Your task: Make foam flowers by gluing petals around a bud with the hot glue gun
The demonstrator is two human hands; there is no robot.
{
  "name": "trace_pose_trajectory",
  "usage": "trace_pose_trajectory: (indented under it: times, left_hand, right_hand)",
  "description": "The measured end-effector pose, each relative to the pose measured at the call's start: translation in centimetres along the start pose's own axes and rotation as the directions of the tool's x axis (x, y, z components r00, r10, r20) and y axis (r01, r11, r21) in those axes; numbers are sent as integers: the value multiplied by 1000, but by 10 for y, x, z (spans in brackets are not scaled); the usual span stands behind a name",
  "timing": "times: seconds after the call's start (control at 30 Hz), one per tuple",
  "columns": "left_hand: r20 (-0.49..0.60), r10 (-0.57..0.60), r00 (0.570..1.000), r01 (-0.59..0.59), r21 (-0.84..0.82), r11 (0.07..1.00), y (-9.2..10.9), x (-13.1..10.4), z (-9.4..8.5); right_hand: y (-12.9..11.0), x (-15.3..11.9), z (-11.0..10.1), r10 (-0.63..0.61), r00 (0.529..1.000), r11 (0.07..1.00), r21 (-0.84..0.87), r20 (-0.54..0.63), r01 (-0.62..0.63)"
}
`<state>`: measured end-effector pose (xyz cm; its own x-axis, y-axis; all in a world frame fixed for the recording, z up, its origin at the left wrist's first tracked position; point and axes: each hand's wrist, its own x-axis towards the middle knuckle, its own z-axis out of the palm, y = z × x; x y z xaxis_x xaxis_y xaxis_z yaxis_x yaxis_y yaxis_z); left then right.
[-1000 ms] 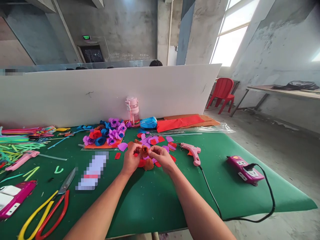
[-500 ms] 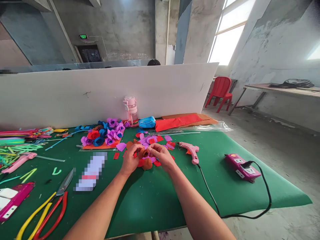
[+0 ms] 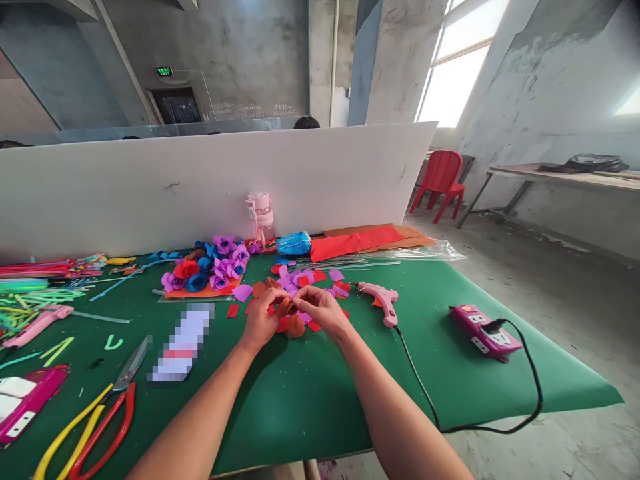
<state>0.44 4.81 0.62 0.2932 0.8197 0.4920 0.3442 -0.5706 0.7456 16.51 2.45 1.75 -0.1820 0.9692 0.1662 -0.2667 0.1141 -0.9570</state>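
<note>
Between my hands is a small brown paper flower (image 3: pixel 286 307), its petals curled round a dark centre. My left hand (image 3: pixel 262 319) is closed on its left side. The fingers of my right hand (image 3: pixel 320 308) pinch at its right edge; the fingertips partly cover it. Beneath and behind it lie loose purple petals (image 3: pixel 289 281), red petals (image 3: pixel 232 311) and brown petals (image 3: pixel 295 326). To the right of my right hand, a pink glue gun (image 3: pixel 381 301) rests on its side on the green tabletop (image 3: pixel 300 400).
Finished paper flowers (image 3: pixel 207 265) sit at the back left. Scissors (image 3: pixel 117 393) and a pink-handled tool (image 3: pixel 40 325) lie at left. A cord runs from the glue gun to a magenta power strip (image 3: pixel 485 333). A pink bottle (image 3: pixel 261 219) stands by the white partition (image 3: pixel 200 187).
My right fingertips have shifted slightly left, closer against the flower. My left hand keeps its hold, and the things on the table stay where they were.
</note>
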Motion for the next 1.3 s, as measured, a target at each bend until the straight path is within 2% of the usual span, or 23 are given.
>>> trace_pose_trajectory:
  times: [0.3,0.4,0.53,0.63,0.8,0.93,1.03,1.17,1.3]
  left_hand:
    - [26,40,999,-41,30,999,-3,1,-2]
    - [53,38,998,-40,38,998,-5,1,-3]
    - [80,67,995,-73,81,994,-8,2,-5]
    - [78,77,994,-86,110,990,-9,2,-6]
    - [79,73,994,-82,113,990,-9,2,-5]
    - [93,61,994,-64,32,997,-7,3,-5]
    - [113,46,993,-40,-53,998,-6,3,-5]
    - [118,32,992,-17,-122,992,-6,3,-4]
    - [137,20,990,-5,-112,994,-6,3,-3]
  right_hand:
    - [1,0,-3,-15,998,999,-39,53,17]
    - [3,-1,-6,-68,996,986,-147,62,77]
    - [5,-2,-8,-143,989,918,-368,49,151]
    - [4,-2,-8,-169,984,890,-422,47,173]
    - [2,-2,-7,-161,985,909,-382,54,169]
    - [2,-1,-6,-36,998,977,-208,53,47]
    - [2,0,-6,51,996,995,-93,77,-43]
    - [0,-1,-8,84,991,995,-59,109,-78]
    - [-3,-3,-10,66,994,993,-106,91,-56]
